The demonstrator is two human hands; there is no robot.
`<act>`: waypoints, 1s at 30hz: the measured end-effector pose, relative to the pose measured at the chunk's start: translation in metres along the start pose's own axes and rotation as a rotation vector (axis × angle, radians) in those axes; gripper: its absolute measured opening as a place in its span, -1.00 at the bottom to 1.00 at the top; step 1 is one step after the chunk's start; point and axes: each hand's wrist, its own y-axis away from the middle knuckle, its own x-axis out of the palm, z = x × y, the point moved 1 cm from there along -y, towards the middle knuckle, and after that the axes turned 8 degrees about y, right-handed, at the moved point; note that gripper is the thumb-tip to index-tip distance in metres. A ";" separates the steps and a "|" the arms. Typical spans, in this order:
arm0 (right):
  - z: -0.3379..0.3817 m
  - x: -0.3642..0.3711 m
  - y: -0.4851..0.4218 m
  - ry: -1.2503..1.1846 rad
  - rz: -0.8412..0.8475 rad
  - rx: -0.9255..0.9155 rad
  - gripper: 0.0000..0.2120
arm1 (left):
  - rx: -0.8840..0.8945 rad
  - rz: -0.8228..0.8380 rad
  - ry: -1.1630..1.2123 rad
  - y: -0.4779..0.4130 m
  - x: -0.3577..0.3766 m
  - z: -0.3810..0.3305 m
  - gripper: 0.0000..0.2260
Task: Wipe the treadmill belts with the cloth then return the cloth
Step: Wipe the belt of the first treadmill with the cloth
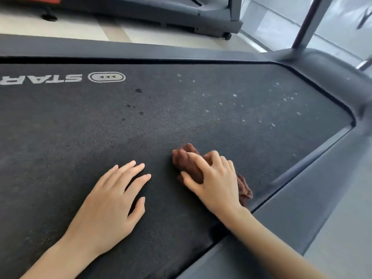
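White lettering printed on the treadmill belt (181, 121) reads "STAR" (40, 79), upside down from this view and cut off at the left edge of the picture; beside it sits an oval badge (106, 77) with small triangles inside. No other writing is legible.

The belt is dark and grainy, bounded by a grey far rail (141, 50), a grey near rail (291, 208) and a curved grey end cover (332, 77) on the right, where an upright post (306, 23) rises. Wide bare belt stretches away from both hands towards the lettering and the end cover. Pale specks (261, 105) dot the belt near the cover, and a few dark spots (138, 90) lie near its middle. A second treadmill (181, 15) stands beyond, across a strip of pale floor.

The cloth (188, 164) is brown and bunched into a lump, lying on the belt close to the near rail. The right hand (215, 182) grips it from above, fingers curled over the folds and thumb against its side. The left hand (112, 200) rests flat on the belt just beside the cloth, not touching it, fingers straight and slightly spread
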 end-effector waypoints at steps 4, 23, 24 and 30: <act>-0.030 -0.004 -0.003 -0.140 0.108 -0.152 -0.54 | 0.025 0.036 0.018 0.004 0.000 0.007 -0.54; -0.019 -0.024 0.028 0.007 0.225 0.218 -0.56 | 0.104 0.045 -0.014 -0.061 0.039 -0.032 -0.44; -0.021 -0.024 0.027 0.008 0.230 0.215 -0.56 | 0.107 0.040 -0.007 -0.059 0.039 -0.030 -0.45; -0.041 -0.016 0.020 0.077 0.181 0.137 -0.54 | 0.125 0.050 0.022 -0.059 0.036 -0.032 -0.49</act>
